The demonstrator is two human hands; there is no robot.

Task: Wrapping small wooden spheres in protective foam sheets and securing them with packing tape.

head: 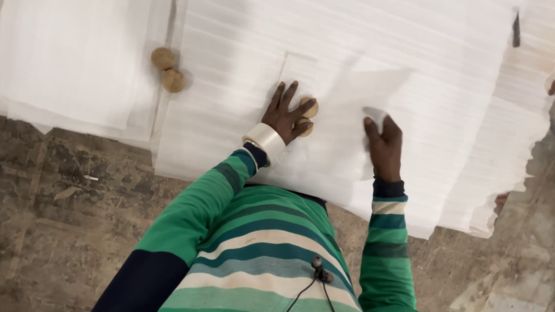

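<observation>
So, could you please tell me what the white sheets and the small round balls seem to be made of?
The white sheets look like thin foam or soft paper wrap: matte, faintly ribbed, with ragged torn edges. The round balls look like wood or cork: tan, dull and unpolished. The left hand covers two more.

White foam sheets [374, 41] cover the table (stacked in layers); two brown balls [167, 69] lie on them.

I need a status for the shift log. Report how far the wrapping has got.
Nothing looks fully wrapped. In hand: the left hand presses two round brown balls onto a small white sheet, while the right hand lifts that sheet's edge. Left: two more brown balls lie bare beside the big stack of white sheets.
</observation>
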